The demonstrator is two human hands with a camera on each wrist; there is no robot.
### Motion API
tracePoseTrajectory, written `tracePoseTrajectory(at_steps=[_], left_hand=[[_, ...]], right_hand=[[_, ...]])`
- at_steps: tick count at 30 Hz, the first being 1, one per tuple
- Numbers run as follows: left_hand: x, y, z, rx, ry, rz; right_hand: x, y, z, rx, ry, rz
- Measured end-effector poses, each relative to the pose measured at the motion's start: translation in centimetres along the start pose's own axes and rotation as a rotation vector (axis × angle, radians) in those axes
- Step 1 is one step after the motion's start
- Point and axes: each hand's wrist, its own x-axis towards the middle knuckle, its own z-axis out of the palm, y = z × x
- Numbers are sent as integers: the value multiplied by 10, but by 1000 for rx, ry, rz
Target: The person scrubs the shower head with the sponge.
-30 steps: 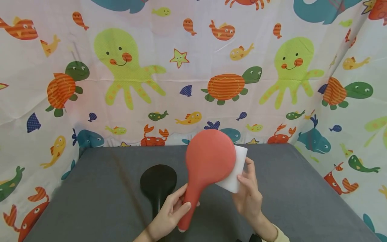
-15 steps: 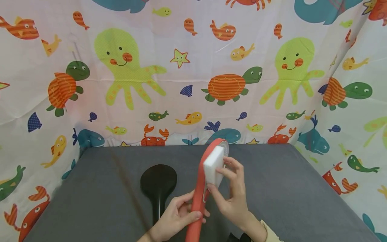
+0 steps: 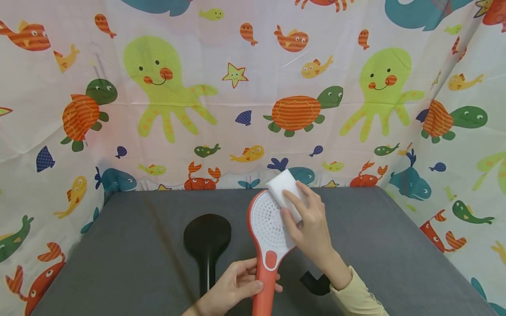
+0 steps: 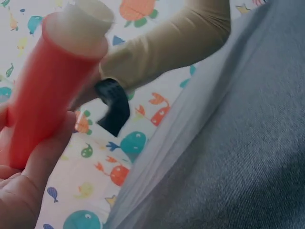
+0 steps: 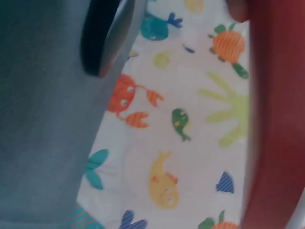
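Note:
A red shower head (image 3: 265,281) stands tilted up in the head view, its white nozzle face (image 3: 269,224) turned toward me. My left hand (image 3: 235,283) grips its handle, with the thumb across the front. The handle's pale end shows close up in the left wrist view, beside the left hand (image 4: 28,191). My right hand (image 3: 312,219) pinches a white sponge block (image 3: 285,182) against the upper right of the nozzle face. Fingers and sponge cover part of the nozzles. A blurred reddish shape fills the right side of the right wrist view; I cannot tell what it is.
A black shower head (image 3: 207,237) lies face down on the grey-covered table (image 3: 130,263), left of the hands. A black curved piece (image 3: 315,283) is by the right wrist. Behind stands a white curtain (image 3: 253,118) printed with sea animals.
The red shower head has turned from showing its back, through edge-on, to its nozzle face. The right hand and sponge have moved from behind it onto its upper right.

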Motion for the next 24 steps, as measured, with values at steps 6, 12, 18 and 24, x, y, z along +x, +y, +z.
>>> tracePoseTrajectory(at_steps=[6, 12, 18, 24], left_hand=[[0, 7, -3, -51, 90, -27], [0, 1, -5, -61, 9, 12], [1, -6, -2, -1, -97, 56], [-1, 3, -1, 25, 9, -17]], right_hand=[[-22, -8, 2, 29, -79, -11], [-24, -33, 5, 156, -247, -128], [4, -24, 5, 49, -148, -176], [3, 0, -3, -48, 0, 7]])
